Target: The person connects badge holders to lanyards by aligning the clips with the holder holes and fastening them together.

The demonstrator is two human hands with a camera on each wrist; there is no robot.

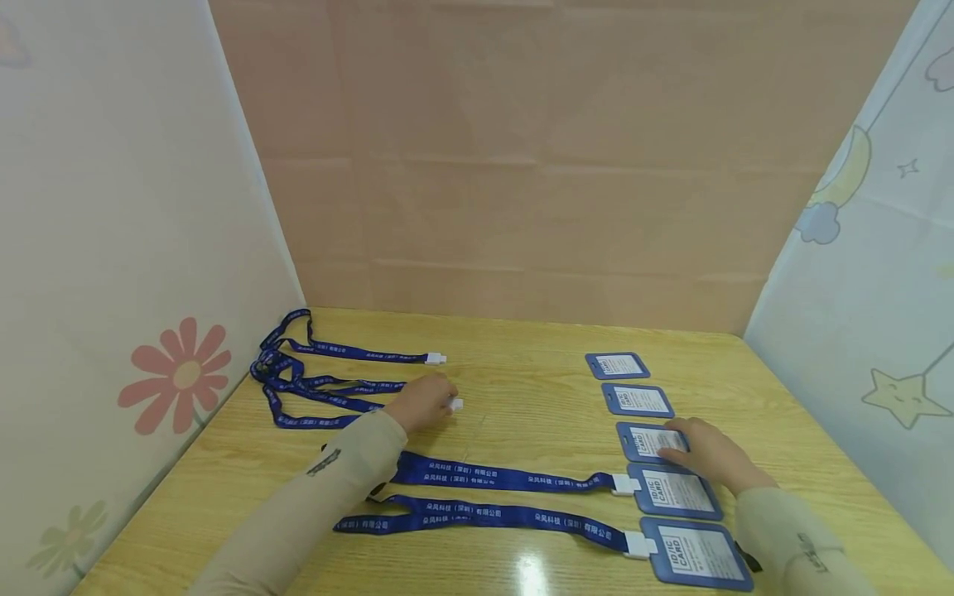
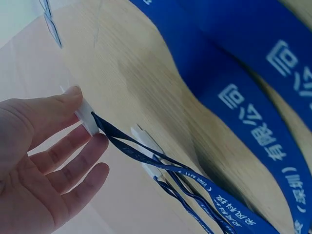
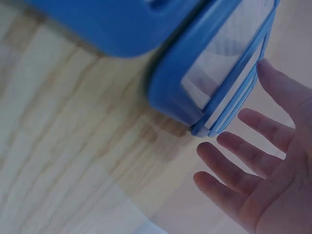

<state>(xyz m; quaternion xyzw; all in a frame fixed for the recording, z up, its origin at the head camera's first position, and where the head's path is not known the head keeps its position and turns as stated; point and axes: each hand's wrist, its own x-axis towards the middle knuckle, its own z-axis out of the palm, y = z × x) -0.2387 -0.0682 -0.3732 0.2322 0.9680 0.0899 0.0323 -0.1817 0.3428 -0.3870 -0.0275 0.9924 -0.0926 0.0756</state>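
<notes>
Pinching white lanyard clip (image 2: pixel 88 118) with left fingers (image 2: pixel 87 152), right fingers (image 3: pixel 228 168) spread at blue card holder (image 1: pixel 638 444)

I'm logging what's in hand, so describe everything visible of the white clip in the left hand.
The white clip is slim and looks like plastic. The left hand pinches it, partly covering it. A printed dark blue lanyard strap runs from one side. In the head view it pokes out just right of the hand. Whether it touches the table is unclear.
</notes>
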